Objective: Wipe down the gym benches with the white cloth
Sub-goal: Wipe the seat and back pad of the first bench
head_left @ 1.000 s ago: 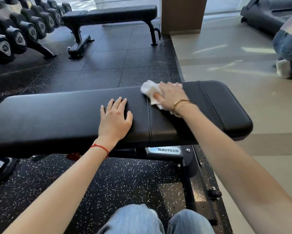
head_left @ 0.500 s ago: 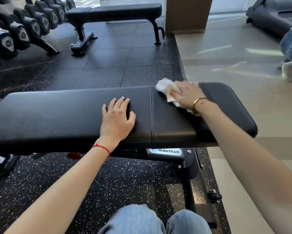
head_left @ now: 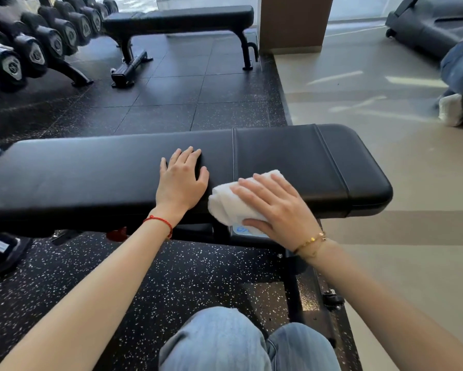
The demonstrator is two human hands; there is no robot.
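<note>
The right hand (head_left: 274,210) is laid over the white cloth (head_left: 233,203), fingers spread and mostly straight on top while the thumb is tucked under the near edge, so the cloth is pretty much pinched and pressed down at once. The cloth itself is bunched into a thick, soft wad, plain white, looks like terry towelling, with a couple of folds seen on the left side; it's sat right on the near edge of the bench (head_left: 292,156), just right of the stitched seam, and a bit of it is hung over the front lip. The left hand (head_left: 182,180) is planted flat on the pad just left of that seam, fingers straight and slightly fanned, nothing held, close beside the cloth but not touching it as far as can be told. A red string bracelet (head_left: 159,222) is worn on the left wrist and a thin gold chain (head_left: 312,241) on the right. The bench pad is black, smooth and a bit shiny, with a second seam nearer the right end. Blue jeans (head_left: 225,341) are seen at the bottom of the view over speckled rubber flooring (head_left: 150,277). Further back, a second black bench (head_left: 179,16) is parked by a rack of dumbbells (head_left: 37,46), and pale flooring (head_left: 385,108) is spread to the right.
</note>
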